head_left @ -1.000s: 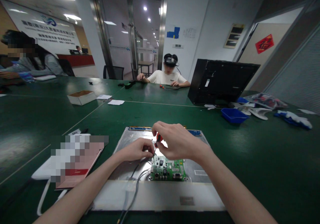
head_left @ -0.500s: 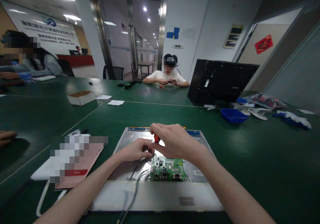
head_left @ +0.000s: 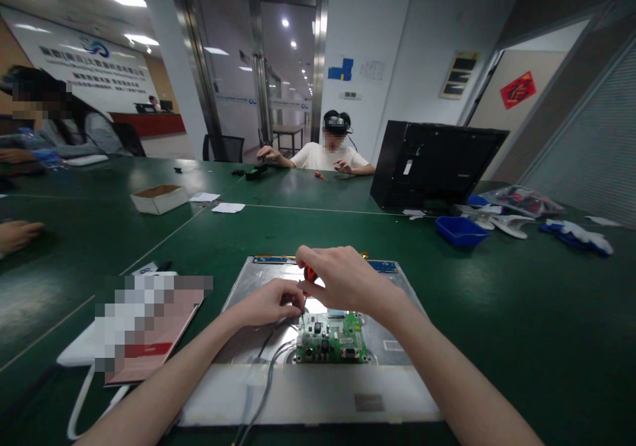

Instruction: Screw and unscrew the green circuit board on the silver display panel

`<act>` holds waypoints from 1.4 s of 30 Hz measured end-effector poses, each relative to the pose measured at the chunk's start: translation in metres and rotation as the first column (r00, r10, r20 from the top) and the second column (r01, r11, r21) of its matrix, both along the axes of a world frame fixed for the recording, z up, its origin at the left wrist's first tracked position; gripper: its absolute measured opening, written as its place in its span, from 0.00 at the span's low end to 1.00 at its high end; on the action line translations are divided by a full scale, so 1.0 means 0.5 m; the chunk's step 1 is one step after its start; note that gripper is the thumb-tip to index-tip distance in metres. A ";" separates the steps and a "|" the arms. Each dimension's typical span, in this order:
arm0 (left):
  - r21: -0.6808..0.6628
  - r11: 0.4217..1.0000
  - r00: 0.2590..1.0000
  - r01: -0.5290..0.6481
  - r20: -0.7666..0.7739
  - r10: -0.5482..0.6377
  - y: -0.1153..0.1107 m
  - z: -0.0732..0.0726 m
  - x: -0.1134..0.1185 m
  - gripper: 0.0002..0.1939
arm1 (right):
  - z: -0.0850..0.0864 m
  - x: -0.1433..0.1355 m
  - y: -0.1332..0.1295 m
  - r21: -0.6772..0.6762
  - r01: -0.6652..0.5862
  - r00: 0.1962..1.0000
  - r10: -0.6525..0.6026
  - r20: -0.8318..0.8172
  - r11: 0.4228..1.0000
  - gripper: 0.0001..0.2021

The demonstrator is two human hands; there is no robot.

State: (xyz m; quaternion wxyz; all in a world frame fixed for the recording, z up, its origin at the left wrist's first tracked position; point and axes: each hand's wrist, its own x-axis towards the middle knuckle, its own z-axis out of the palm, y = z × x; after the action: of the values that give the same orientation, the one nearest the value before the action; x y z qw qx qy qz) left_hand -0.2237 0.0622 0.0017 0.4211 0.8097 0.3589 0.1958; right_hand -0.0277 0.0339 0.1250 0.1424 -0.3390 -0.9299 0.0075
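Note:
A green circuit board (head_left: 332,341) lies on the silvery metal back of a flat display panel (head_left: 308,393). My right hand (head_left: 342,275) is closed around the red and black handle of a screwdriver (head_left: 310,274), which stands upright at the board's far left corner. Beside the screwdriver's shaft, my left hand (head_left: 273,302) has thumb and fingers pinched together near that corner. Whatever sits between those fingertips is too small to make out. Grey cables (head_left: 272,373) run from the board's left side toward me.
On the left lie a pink booklet (head_left: 149,360) and a white device with a cable. Farther off are an open cardboard box (head_left: 159,199), a black monitor (head_left: 437,164), a blue tray (head_left: 461,231) and gloves (head_left: 576,235). Other people sit across and at left.
My hands stay at the same corner with the screwdriver upright. Across the table, the person's hands have parted, one reaching toward a dark box. A person's hand at far left has come further into view.

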 end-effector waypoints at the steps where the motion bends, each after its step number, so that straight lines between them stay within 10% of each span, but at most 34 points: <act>1: 0.000 1.000 1.000 -0.002 -0.004 0.002 -0.001 0.002 0.000 0.04 | -0.001 0.000 0.001 0.005 -0.001 1.000 0.001 -0.003 1.000 0.06; 42: 0.102 0.995 0.999 -0.019 -0.049 0.024 -0.001 0.006 0.000 0.04 | 0.009 0.007 -0.010 -0.062 -0.122 0.992 0.120 -0.031 0.991 0.08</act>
State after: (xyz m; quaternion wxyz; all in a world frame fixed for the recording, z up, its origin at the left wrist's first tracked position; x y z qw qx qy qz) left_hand -0.2235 0.0615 0.0048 0.3680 0.8307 0.3677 0.1983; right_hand -0.0244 0.0288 0.1296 0.1432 -0.2861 -0.9461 0.0506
